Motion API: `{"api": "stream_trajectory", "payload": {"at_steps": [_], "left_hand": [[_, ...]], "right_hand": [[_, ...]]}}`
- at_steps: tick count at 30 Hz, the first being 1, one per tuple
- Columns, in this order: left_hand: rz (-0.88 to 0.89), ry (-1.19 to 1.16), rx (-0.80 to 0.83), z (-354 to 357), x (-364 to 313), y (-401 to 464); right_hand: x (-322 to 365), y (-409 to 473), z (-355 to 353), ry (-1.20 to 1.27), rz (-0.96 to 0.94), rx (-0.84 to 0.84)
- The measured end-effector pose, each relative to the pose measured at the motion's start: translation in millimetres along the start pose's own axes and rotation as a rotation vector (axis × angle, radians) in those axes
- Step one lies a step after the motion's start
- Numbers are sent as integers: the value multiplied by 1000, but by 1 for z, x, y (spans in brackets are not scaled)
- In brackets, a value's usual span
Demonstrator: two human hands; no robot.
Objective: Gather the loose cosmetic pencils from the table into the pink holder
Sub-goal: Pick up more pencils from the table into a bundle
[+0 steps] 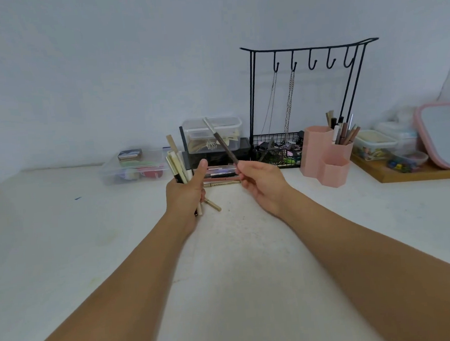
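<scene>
Left hand (185,192) clamps our pencil bundle (178,164) | right hand (261,184) pinches one brown pencil (223,145) | more pencils (220,174) on table (237,261) | pink holder (325,156) well right | risk: we judge the crowded bundle may slip.

Bare forearms, left hand (187,192), right hand (263,183), no sleeves

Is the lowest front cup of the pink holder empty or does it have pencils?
Cannot tell. The lowest cup shows no pencils above its rim; its inside is hidden.
</scene>
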State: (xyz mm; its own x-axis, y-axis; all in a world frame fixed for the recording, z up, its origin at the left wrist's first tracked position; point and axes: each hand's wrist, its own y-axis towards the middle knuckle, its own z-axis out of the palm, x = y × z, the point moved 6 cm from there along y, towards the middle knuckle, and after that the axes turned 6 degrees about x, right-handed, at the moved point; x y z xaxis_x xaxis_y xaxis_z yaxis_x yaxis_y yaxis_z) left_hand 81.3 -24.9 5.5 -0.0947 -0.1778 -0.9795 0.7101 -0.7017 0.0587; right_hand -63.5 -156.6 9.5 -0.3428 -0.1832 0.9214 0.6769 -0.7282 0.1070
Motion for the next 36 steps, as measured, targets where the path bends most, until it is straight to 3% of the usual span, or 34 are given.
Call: {"api": "stream_trajectory", "payload": {"at_steps": [2,6,18,21,24,26,30,36], "left_hand": [[29,-5,4,1,-3,-3],[72,-117,24,1,-9,-8],[41,-60,66,4,-1,-3],[37,-35,46,3,0,-2],[21,-71,56,3,1,1],[23,-102,96,5,1,0],[60,0,129,6,1,0],[60,92,104,7,3,0]], "right_hand": [[-7,-7,24,187,114,157],[-19,-19,59,178,211,346],[-23,-21,60,-280,86,341],[-8,-12,40,-523,-90,209],[29,-4,-6,-1053,-380,-181],[42,0,-35,-1250,-380,-326],[36,15,-52,-1331,-242,-299],[37,20,-51,-1358,-248,-299]]}}
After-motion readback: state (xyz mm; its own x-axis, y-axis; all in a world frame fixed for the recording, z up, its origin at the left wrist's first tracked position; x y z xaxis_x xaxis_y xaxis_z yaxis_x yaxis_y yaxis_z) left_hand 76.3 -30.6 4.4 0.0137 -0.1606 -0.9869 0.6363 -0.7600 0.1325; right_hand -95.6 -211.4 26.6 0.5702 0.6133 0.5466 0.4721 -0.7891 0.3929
